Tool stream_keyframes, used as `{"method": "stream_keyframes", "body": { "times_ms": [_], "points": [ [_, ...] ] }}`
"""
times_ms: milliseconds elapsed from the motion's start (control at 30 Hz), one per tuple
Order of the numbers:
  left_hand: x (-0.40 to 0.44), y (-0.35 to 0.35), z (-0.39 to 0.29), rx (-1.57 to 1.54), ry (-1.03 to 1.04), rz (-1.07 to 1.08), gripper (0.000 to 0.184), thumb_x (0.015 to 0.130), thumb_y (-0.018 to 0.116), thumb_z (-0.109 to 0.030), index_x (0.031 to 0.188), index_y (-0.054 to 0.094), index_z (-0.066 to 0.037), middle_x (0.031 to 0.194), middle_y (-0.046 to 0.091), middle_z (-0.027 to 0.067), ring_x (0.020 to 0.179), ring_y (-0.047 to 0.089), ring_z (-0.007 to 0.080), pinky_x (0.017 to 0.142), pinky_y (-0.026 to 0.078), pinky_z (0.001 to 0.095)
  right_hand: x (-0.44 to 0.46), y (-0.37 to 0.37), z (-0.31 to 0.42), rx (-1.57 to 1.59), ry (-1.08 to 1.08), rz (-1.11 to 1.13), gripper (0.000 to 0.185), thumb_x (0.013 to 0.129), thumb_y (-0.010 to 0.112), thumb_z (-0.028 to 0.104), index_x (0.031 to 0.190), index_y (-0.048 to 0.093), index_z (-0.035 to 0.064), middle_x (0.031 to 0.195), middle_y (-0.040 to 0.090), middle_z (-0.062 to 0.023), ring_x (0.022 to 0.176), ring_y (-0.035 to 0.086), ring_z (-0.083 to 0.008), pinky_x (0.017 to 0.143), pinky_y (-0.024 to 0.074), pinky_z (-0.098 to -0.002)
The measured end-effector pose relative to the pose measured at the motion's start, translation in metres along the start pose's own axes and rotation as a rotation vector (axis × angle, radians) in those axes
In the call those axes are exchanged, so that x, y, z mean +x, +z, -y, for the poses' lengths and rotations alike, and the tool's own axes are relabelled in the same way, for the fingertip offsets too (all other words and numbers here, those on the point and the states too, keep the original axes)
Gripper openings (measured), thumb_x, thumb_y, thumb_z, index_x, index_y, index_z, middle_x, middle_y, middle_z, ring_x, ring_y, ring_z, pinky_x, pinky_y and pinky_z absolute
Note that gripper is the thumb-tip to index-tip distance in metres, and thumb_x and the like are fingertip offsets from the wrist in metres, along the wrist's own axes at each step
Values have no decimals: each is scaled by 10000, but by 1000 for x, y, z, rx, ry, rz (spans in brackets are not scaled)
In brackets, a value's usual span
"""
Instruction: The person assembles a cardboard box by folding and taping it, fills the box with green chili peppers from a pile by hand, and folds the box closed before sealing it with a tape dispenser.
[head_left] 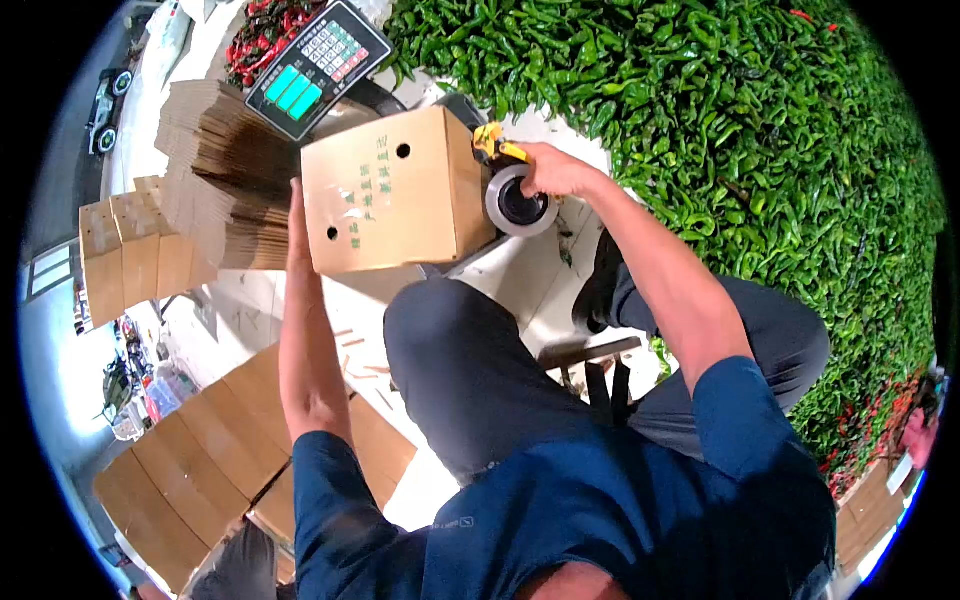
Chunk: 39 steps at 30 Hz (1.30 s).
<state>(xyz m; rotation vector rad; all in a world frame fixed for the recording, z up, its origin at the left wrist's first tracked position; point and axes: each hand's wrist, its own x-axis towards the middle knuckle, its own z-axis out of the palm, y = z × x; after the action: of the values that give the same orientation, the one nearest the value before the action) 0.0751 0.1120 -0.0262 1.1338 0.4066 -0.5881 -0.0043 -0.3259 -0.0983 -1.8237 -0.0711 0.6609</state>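
Observation:
A closed cardboard box (pixel 385 195) with green printing and two round holes stands in front of me. Against its left side lies my left hand (pixel 297 225), seen edge-on and flat, with the fingers partly hidden. My right hand (pixel 552 172) grips a yellow tape dispenser (pixel 489 143) at the box's right side. A large roll of tape (pixel 541 222) sits on the dispenser, just under that hand. Behind the box is a scale's display panel (pixel 318 65) with lit green readouts and a keypad.
Green peppers (pixel 720 130) cover the floor in a wide heap to the right. Red peppers (pixel 270 40) lie at the back left. Folded cartons (pixel 200 180) stand stacked left of the box; larger cartons (pixel 195 460) are at lower left. A small stool (pixel 590 352) is near my legs.

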Motion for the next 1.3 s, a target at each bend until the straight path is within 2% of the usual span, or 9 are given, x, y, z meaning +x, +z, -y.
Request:
{"method": "stream_keyframes", "body": {
  "times_ms": [267,367,433,567,633,767,833,1067,1300],
  "points": [
    [-19,-22,97,123,126,-314,559,970,503,-414,1394,488,-50,1350,567,127,1190,564,261,1023,446,434,-1,1,7,-104,-22,35,760,711,723,29,1427,473,68,901,700,-134,801,648,-226,746,544,-362],
    [-101,-47,169,279,-104,-363,502,952,545,-345,1356,518,-47,1310,589,115,1156,576,245,998,453,427,-9,-6,43,-124,148,68,741,708,721,30,1410,484,57,906,696,-151,842,665,-256,782,544,-385],
    [-146,-50,192,447,-342,-291,466,940,574,-299,1330,539,-45,1283,603,108,1134,584,235,982,458,422,7,-3,11,-234,-115,9,725,715,713,21,1403,489,57,901,700,-169,794,671,-264,727,548,-386],
    [-132,-86,120,842,-227,-261,401,917,630,-206,1279,580,-41,1230,632,93,1089,600,214,949,468,413,0,-13,37,-289,-44,93,741,720,733,33,1414,472,44,904,704,-180,770,674,-274,705,545,-388],
    [-85,-100,40,286,128,-305,425,994,578,-251,1363,540,-45,1335,593,102,1223,560,222,1022,437,401,3,-13,30,-320,-86,94,756,720,742,36,1423,464,44,897,702,-176,757,670,-274,697,542,-383],
    [-40,74,-45,630,650,-196,494,1008,584,-372,1352,562,-18,1333,603,109,1197,568,209,1086,378,336,7,-11,21,-267,-83,80,692,687,749,83,1345,537,46,919,700,-190,846,673,-313,760,537,-403],
    [-7,87,-46,1226,549,-82,495,964,649,-403,1259,643,-5,1241,649,118,1103,595,189,1000,431,303,3,-9,18,-262,-41,70,701,693,744,88,1358,527,48,889,701,-187,821,674,-292,739,540,-390],
    [-16,103,-42,1108,403,-238,494,929,688,-442,1124,694,12,956,700,74,861,615,137,792,487,272,-93,61,9,-129,142,215,820,746,593,13,1524,384,170,847,692,-198,694,682,-340,628,567,-429],
    [-23,89,-39,1131,415,-330,535,937,665,-482,1124,689,19,949,696,92,871,618,159,799,492,300,-108,158,-28,-4,26,-372,905,694,687,106,1538,366,152,950,694,-233,850,696,-389,779,573,-460]
  ]
}}
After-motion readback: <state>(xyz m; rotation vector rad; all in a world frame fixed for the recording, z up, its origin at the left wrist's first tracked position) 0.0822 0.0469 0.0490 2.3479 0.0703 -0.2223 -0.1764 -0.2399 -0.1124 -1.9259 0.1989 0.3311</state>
